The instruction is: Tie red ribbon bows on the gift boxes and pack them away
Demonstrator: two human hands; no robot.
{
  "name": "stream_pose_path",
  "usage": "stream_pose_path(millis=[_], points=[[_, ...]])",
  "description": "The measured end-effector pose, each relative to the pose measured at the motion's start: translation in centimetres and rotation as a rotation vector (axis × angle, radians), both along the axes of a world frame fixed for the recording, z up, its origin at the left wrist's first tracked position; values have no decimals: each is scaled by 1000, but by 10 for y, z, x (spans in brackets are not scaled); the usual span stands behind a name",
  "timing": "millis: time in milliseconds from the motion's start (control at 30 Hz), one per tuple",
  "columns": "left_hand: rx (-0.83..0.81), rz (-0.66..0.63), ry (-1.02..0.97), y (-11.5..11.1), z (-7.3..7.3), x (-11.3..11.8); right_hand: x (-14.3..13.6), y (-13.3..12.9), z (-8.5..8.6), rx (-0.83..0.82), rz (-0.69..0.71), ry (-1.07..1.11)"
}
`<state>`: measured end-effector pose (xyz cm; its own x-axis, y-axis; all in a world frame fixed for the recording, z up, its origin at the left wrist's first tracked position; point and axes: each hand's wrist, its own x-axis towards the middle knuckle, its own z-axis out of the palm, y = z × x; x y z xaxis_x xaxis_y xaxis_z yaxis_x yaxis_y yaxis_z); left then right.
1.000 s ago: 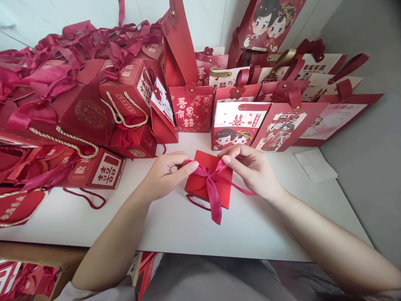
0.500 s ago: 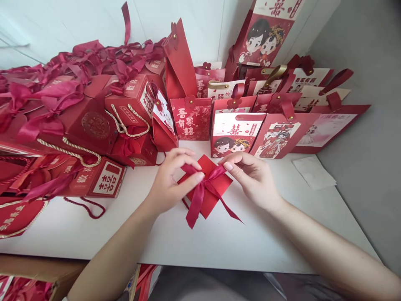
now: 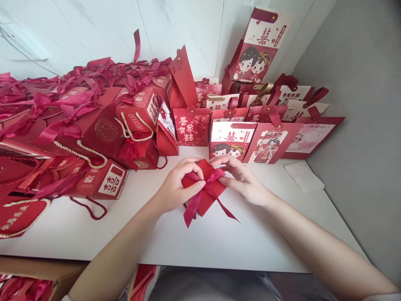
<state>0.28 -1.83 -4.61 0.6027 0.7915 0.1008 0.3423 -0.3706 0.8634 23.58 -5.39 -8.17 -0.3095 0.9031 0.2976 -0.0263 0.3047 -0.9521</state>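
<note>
A small red box (image 3: 209, 205) stands on the white table (image 3: 250, 238), with a crimson ribbon (image 3: 193, 205) tied in a bow on its top. The two ribbon tails hang over the box toward the front. My left hand (image 3: 181, 184) pinches the ribbon near the knot between thumb and forefinger. On the other side, my right hand (image 3: 239, 179) is curved around the right loop of the bow, its thumb at the loop and its fingers stretched over the far corner of the box, apart from one another.
Red boxes with ribbons and rope handles (image 3: 103, 125) are piled at the left. Several upright gift bags (image 3: 232, 138) line the back. A white tissue (image 3: 304, 176) lies at the right. Below the front edge, at the lower left, is a carton (image 3: 40, 267).
My right hand has moved left, closer to the bow, and its fingers have let go of the loop's end and spread over the box. The view has shifted slightly.
</note>
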Motion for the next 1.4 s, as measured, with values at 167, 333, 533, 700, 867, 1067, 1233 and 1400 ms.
stream_pose_path(millis=[167,333,533,700,867,1067,1233,1400], points=[[-34,23,-20,-2,-1,4,-14,-2,4,22,-164,-36],[-39,57,-39,-5,-4,9,-21,-4,6,35,-253,-96],[-20,163,-26,-8,-7,12,-7,-12,17,48,-343,-171],[-78,186,-61,-9,-6,12,9,-33,36,318,-182,-475],[-16,166,-36,-9,-5,11,10,-49,28,464,-198,-801],[31,121,-17,-8,-3,9,13,-48,7,711,-406,-686],[103,16,46,-3,0,2,9,-47,-4,770,-380,-717],[116,21,77,1,-1,0,10,-50,-1,793,-285,-676]])
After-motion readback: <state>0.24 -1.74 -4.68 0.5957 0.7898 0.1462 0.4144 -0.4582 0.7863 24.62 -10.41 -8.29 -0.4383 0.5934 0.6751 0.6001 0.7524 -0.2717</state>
